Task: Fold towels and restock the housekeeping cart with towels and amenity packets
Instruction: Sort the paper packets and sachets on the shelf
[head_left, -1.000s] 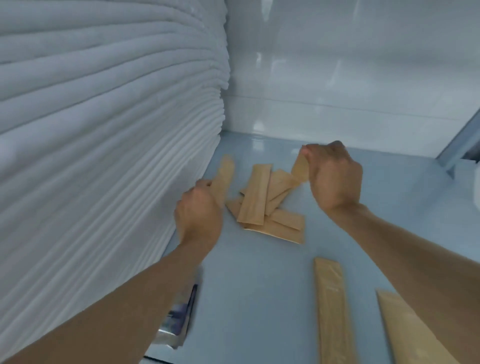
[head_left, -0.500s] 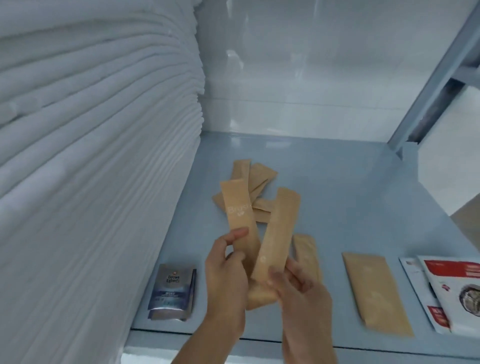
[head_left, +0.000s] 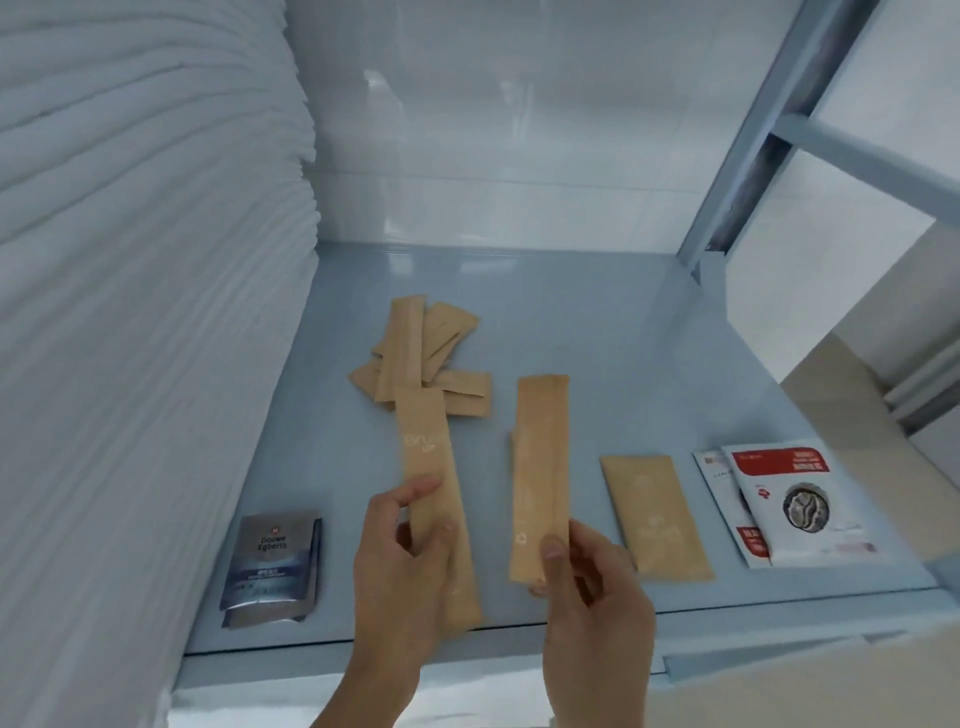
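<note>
Left hand (head_left: 402, 561) grips 1 long kraft packet (head_left: 436, 499) upright, thumb and curled fingers pinching its lower half. Right hand (head_left: 592, 587) pinches a second kraft packet (head_left: 540, 478) at its bottom end. Beyond both hands, a loose pile of kraft packets (head_left: 423, 358) lies on the blue shelf (head_left: 623, 338). Left of the left hand: silver coffee sachets (head_left: 272, 564), then stacked white towels (head_left: 130, 312). Right of the right hand: a flat kraft sachet (head_left: 654, 514) and red-and-white packets (head_left: 795, 504).

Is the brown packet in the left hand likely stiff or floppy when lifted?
Probably fairly stiff: the brown packet stands straight above the left hand, gripped only low down. Likely light, since thumb and fingers alone hold it.
</note>
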